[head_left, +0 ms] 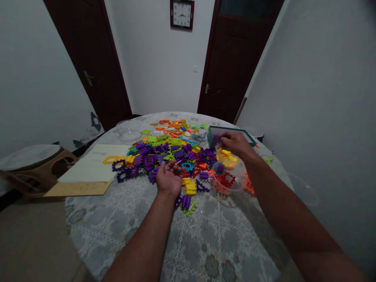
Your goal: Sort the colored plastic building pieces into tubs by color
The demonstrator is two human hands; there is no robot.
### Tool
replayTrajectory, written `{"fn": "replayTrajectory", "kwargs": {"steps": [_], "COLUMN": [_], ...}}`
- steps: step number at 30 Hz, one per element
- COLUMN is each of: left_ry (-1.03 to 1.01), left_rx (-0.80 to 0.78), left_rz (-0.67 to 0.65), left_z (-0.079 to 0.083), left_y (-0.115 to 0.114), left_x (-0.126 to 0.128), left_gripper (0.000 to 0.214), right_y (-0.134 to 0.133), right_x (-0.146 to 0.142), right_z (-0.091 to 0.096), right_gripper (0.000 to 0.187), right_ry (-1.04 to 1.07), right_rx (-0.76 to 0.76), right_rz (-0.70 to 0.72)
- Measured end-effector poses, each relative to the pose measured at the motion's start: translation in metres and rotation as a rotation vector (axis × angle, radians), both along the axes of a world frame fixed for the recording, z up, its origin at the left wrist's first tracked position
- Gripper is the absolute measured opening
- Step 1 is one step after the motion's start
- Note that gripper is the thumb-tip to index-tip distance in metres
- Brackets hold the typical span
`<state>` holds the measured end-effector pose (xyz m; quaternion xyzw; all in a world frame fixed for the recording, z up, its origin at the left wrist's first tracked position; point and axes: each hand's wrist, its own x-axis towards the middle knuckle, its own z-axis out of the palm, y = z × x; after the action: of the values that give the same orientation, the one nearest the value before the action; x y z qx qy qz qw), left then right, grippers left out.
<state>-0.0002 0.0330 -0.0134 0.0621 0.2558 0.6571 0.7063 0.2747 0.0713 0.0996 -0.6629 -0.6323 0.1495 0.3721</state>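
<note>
A big heap of coloured plastic building pieces [167, 147] covers the far half of a round table [199, 243]. My left hand [169, 176] rests palm up at the near edge of the heap, fingers curled around a small purple piece. My right hand [235, 143] hovers over a teal box [232, 135], fingers pinched on a purple piece. Below that hand stand a clear bowl of yellow pieces [226, 157] and a clear bowl of red pieces [229, 182]. Loose yellow and purple pieces [188, 194] lie just right of my left wrist.
White and tan boards [91, 168] lie on the table's left edge. Clear lids [129, 135] sit at the far left and another clear lid [304, 192] at the right edge. A stool [32, 160] stands left. Two dark doors and a wall clock [182, 13] are behind.
</note>
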Motion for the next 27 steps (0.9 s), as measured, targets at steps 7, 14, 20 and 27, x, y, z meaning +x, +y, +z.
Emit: {"fn": "replayTrajectory", "kwargs": {"steps": [7, 14, 20, 27], "left_ry": [0.053, 0.169, 0.366, 1.236], "left_rx": [0.028, 0.119, 0.206, 0.325], "left_rz": [0.062, 0.1, 0.231, 0.134], "left_z": [-0.003, -0.004, 0.003, 0.003], "left_y": [0.004, 0.002, 0.0, -0.03], "left_x": [-0.004, -0.006, -0.004, -0.016], "left_gripper": [0.031, 0.034, 0.035, 0.022], "right_y": [-0.026, -0.122, -0.117, -0.104], "right_x": [-0.017, -0.132, -0.13, -0.115], "right_z": [0.001, -0.113, -0.161, -0.173], "right_gripper": [0.034, 0.05, 0.065, 0.057], "right_ry": [-0.114, -0.074, -0.095, -0.093], "right_rx": [0.474, 0.388, 0.478, 0.449], "right_rz": [-0.192, 0.433, 0.415, 0.303]}}
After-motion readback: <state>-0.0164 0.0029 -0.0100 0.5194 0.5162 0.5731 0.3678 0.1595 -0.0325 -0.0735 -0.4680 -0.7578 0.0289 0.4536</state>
